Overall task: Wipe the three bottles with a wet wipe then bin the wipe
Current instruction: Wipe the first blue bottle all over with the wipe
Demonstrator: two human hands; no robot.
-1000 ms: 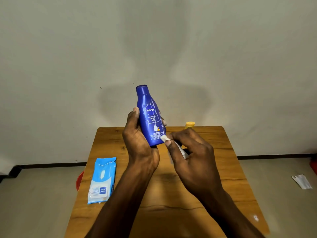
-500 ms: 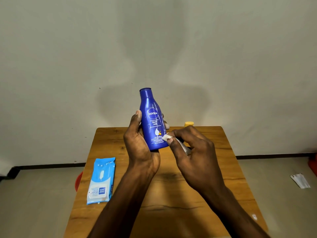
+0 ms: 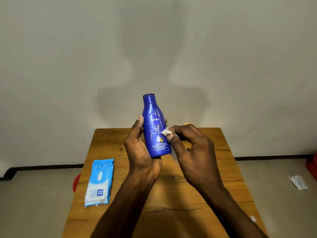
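Standing nearly upright above the middle of a wooden table [image 3: 223, 152], a blue bottle [image 3: 155, 127] is gripped low on its body by the left hand [image 3: 140, 148], thumb up along the left side and fingers curled round the back. The right hand [image 3: 192, 152] pinches a white wipe [image 3: 166, 131] between thumb and forefinger and presses it against the bottle's right side, beside the label; a further bit of the wipe shows below the fingers near the bottle's base.

On the table's left part lies a light-blue pack of wipes [image 3: 100, 182], flat, its lid end toward the near edge. Behind the right hand, a small yellow cap [image 3: 187, 124] peeks above the knuckles; what it belongs to is hidden. A red rim [image 3: 75, 182] shows under the table's left edge, on the floor.

The table stands against a plain pale wall [image 3: 68, 48] with a dark skirting strip. The floor [image 3: 34, 203] is grey, with a scrap of white paper [image 3: 298, 182] lying to the right.
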